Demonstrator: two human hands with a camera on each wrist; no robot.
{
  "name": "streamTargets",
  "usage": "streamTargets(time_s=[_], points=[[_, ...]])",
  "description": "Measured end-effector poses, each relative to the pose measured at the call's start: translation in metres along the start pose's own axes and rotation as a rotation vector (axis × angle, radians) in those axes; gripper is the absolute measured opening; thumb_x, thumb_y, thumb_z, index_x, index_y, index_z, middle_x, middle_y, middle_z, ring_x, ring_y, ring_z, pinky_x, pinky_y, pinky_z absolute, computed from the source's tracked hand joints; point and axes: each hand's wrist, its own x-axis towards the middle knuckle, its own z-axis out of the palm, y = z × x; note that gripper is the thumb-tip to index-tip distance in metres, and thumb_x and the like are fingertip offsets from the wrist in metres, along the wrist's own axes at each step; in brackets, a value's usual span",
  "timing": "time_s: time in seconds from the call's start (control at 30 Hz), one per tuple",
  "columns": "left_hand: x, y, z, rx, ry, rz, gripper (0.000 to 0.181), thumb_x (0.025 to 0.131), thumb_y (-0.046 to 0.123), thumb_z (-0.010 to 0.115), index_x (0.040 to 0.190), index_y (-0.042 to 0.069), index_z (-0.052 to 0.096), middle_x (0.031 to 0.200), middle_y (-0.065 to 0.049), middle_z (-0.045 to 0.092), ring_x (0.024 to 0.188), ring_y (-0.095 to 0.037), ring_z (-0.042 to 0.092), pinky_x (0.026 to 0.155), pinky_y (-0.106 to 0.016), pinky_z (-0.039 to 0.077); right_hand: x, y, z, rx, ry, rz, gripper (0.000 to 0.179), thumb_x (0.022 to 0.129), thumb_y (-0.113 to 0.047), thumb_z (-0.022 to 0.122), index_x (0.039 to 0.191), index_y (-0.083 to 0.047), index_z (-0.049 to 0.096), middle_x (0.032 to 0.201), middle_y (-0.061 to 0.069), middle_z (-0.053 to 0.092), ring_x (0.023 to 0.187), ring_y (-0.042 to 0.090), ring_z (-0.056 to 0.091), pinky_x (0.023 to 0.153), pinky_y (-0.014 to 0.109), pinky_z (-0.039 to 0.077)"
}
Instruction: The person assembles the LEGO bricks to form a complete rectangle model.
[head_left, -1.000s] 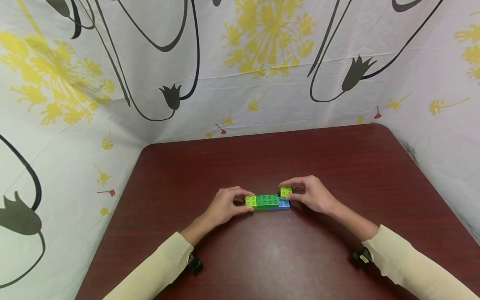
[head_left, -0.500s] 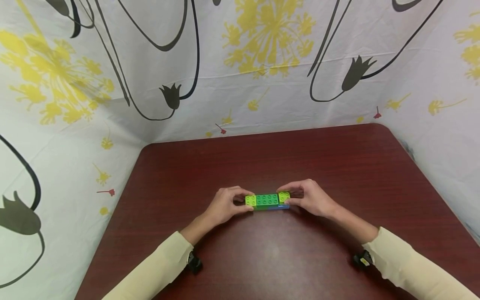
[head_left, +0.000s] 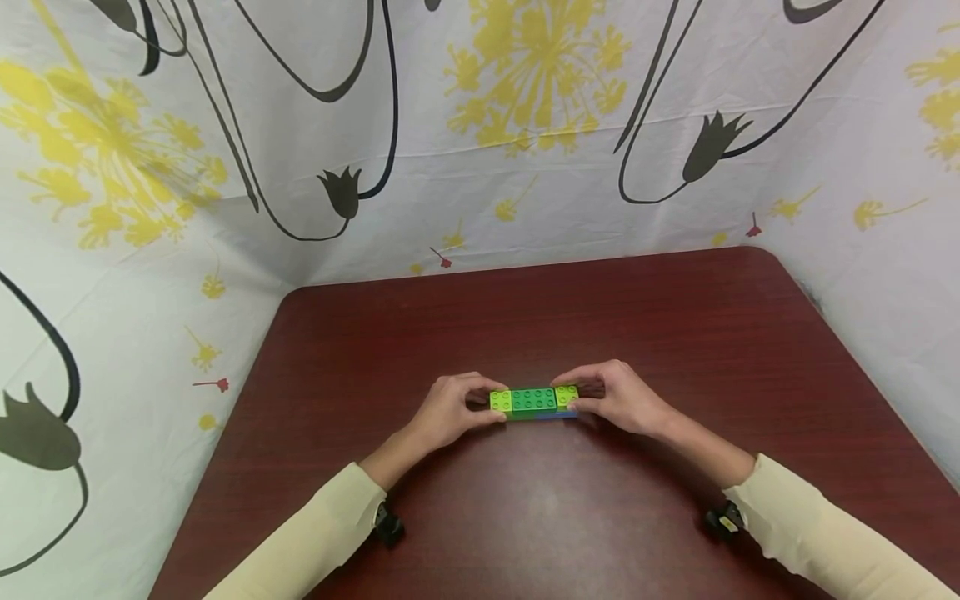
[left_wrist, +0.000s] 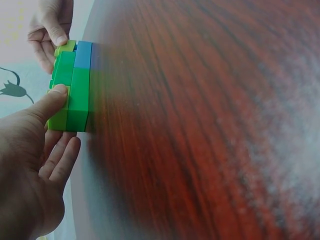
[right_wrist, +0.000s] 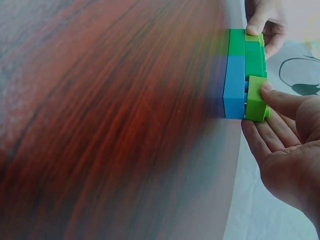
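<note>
A low two-layer row of toy building bricks lies on the table. Its bottom layer joins a green brick (left_wrist: 78,102) and a blue brick (right_wrist: 234,82). On top sit a green brick (head_left: 534,400) in the middle and a lime brick (head_left: 500,401) at the left end. My left hand (head_left: 450,410) pinches that left end between thumb and fingers. At the other end, my right hand (head_left: 630,400) pinches a second lime brick (right_wrist: 256,100) over the blue one. In the right wrist view this brick leans slightly, with blue studs showing in a narrow gap beneath it.
The dark red wooden table (head_left: 420,333) has rounded far corners. A white cloth (head_left: 420,108) with yellow and grey flower prints hangs behind it and along both sides. Black wrist devices are strapped at the left (head_left: 388,525) and right sleeves (head_left: 726,518).
My right hand has lowered the lime brick and shifted it slightly left and nearer, onto the blue brick, covering the studs that showed before. My left hand has stayed in place.
</note>
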Motion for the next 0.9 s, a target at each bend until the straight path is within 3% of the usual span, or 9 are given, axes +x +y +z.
streamTargets(time_s=[0.37,0.9], points=[[0.0003,-0.0013,-0.0001,0.007,-0.001,0.006,0.039,0.087,0.023,0.092,0.122,0.015,0.079,0.107,0.006,0.074,0.095,-0.009,0.075,0.083,-0.026,0.061,-0.0006,-0.002,0.0008,-0.046,-0.003,-0.022,0.036,0.091,-0.001,0.083,0.126,-0.006,0.077,0.121,0.01,0.077,0.108,0.024,0.075,0.086,0.038,0.062],[0.0001,-0.0007,-0.0007,0.027,-0.002,0.013,0.039,0.088,0.026,0.091,0.124,0.016,0.079,0.108,0.006,0.074,0.096,-0.008,0.074,0.084,-0.025,0.06,0.0,-0.0027,0.0039,-0.1,-0.004,-0.012,0.038,0.089,-0.002,0.085,0.126,-0.008,0.078,0.12,0.009,0.077,0.102,0.017,0.075,0.081,0.029,0.061]])
